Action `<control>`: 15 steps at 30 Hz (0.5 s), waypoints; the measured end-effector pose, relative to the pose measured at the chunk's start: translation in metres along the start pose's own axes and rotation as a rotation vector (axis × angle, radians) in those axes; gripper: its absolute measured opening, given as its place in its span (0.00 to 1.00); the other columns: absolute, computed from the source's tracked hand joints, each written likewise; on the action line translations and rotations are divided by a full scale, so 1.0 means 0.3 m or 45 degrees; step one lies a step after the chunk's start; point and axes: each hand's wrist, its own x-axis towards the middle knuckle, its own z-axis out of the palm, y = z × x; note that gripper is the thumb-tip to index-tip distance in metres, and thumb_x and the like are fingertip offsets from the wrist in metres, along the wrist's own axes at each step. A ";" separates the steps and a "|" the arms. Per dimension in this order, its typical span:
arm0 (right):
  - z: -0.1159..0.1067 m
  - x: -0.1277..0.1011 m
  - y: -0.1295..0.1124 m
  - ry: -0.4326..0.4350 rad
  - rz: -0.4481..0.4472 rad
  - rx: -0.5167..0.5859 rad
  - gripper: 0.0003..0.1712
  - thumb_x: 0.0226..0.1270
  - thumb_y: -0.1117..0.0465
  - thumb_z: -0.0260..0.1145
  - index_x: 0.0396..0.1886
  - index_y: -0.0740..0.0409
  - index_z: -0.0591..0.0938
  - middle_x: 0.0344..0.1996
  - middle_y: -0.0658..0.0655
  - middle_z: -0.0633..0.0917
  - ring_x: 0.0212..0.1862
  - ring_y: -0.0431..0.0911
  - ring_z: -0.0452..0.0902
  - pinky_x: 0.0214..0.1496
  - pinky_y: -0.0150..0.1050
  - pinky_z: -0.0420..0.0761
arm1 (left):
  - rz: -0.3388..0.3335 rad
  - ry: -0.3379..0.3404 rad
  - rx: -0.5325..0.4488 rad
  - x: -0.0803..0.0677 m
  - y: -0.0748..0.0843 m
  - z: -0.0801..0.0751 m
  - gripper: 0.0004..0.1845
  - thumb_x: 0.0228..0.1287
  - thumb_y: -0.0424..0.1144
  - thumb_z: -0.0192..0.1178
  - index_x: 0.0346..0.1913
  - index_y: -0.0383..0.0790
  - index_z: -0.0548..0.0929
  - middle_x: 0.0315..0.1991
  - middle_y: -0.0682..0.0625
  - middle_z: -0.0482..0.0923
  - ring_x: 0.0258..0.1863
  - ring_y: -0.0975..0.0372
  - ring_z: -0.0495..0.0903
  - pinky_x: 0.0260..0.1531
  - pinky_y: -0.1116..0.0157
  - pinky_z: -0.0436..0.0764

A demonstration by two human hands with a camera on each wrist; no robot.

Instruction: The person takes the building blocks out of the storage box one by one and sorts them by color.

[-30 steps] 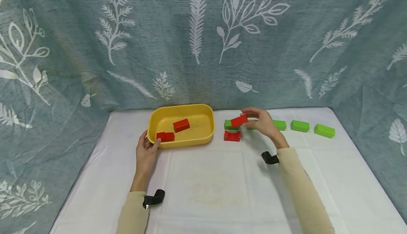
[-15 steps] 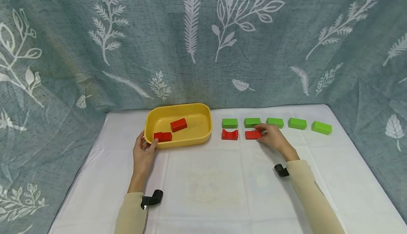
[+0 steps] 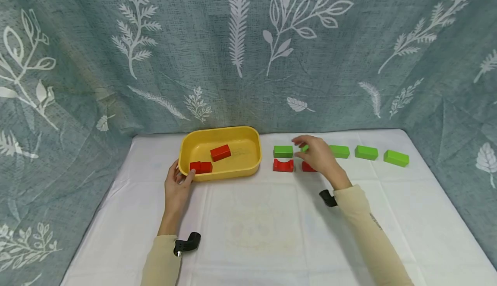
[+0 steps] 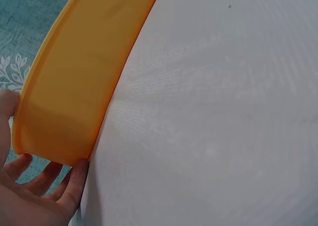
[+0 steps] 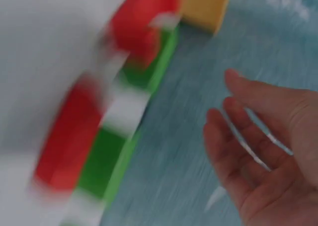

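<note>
At the near left corner of the yellow tray (image 3: pixel 242 148), my left hand (image 3: pixel 177 193) grips the wall, thumb over the rim and fingers outside. Inside the tray lie a red block (image 3: pixel 220 152) and smaller red pieces (image 3: pixel 201 167). My right hand (image 3: pixel 320 156) holds nothing; its fingers are loosely bent, above the table. Beneath it, a red block (image 3: pixel 308 167) and a green block (image 3: pixel 305 148) are partly hidden. To their left, a red block with a curved notch (image 3: pixel 283 166) lies in front of another green block (image 3: pixel 283 151). The right wrist view is blurred.
More green blocks (image 3: pixel 366 152) continue the back row to the right, spaced apart. A white cloth (image 3: pixel 248 230) covers the table. Behind it hangs a green-blue curtain (image 3: pixel 194 40) with white leaf patterns, close to the tray and blocks.
My right hand has set the red block down in front of the second green block, let go, and moved up and left. My left hand has stayed on the tray.
</note>
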 end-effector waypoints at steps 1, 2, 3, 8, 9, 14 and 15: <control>0.021 0.035 -0.037 -0.013 -0.049 0.041 0.23 0.59 0.69 0.72 0.55 0.64 0.82 0.49 0.62 0.84 0.50 0.56 0.81 0.48 0.48 0.82 | 0.006 0.000 0.000 0.000 -0.001 -0.004 0.37 0.71 0.41 0.59 0.77 0.47 0.54 0.70 0.42 0.63 0.65 0.52 0.67 0.64 0.58 0.70; 0.047 0.069 -0.073 -0.035 -0.089 0.075 0.22 0.60 0.69 0.71 0.55 0.64 0.81 0.50 0.62 0.84 0.50 0.56 0.81 0.49 0.47 0.82 | 0.011 0.002 0.003 0.001 -0.002 -0.008 0.37 0.71 0.41 0.59 0.77 0.48 0.54 0.70 0.42 0.64 0.65 0.53 0.68 0.64 0.58 0.70; 0.075 0.102 -0.109 -0.062 -0.124 0.108 0.22 0.60 0.69 0.71 0.56 0.64 0.81 0.51 0.63 0.83 0.51 0.56 0.80 0.50 0.46 0.82 | 0.020 0.001 0.007 0.001 -0.002 -0.011 0.37 0.71 0.41 0.59 0.78 0.49 0.54 0.69 0.42 0.64 0.64 0.53 0.68 0.64 0.58 0.70; 0.238 0.250 -0.256 -0.260 -0.234 0.124 0.25 0.65 0.68 0.68 0.62 0.64 0.77 0.58 0.62 0.79 0.58 0.55 0.76 0.59 0.44 0.77 | 0.038 -0.006 0.008 0.005 -0.004 -0.023 0.37 0.71 0.40 0.59 0.78 0.51 0.54 0.69 0.41 0.64 0.64 0.53 0.69 0.63 0.59 0.71; 0.270 0.274 -0.275 -0.301 -0.249 0.095 0.26 0.66 0.67 0.67 0.64 0.64 0.75 0.60 0.62 0.78 0.61 0.55 0.74 0.62 0.44 0.75 | 0.035 -0.007 0.007 0.006 -0.005 -0.023 0.37 0.71 0.40 0.59 0.78 0.51 0.54 0.70 0.41 0.64 0.64 0.53 0.68 0.63 0.59 0.71; 0.388 0.353 -0.329 -0.440 -0.241 -0.028 0.34 0.65 0.70 0.67 0.70 0.63 0.68 0.67 0.60 0.72 0.70 0.52 0.64 0.71 0.42 0.64 | 0.028 -0.017 0.001 0.006 -0.005 -0.018 0.37 0.71 0.40 0.59 0.78 0.51 0.55 0.70 0.41 0.64 0.65 0.52 0.68 0.63 0.59 0.70; 0.404 0.361 -0.333 -0.449 -0.224 -0.025 0.35 0.64 0.70 0.67 0.71 0.63 0.67 0.67 0.60 0.72 0.69 0.52 0.65 0.71 0.41 0.64 | 0.027 -0.016 0.003 0.007 -0.006 -0.017 0.37 0.71 0.40 0.59 0.78 0.51 0.55 0.70 0.41 0.64 0.65 0.52 0.68 0.63 0.59 0.70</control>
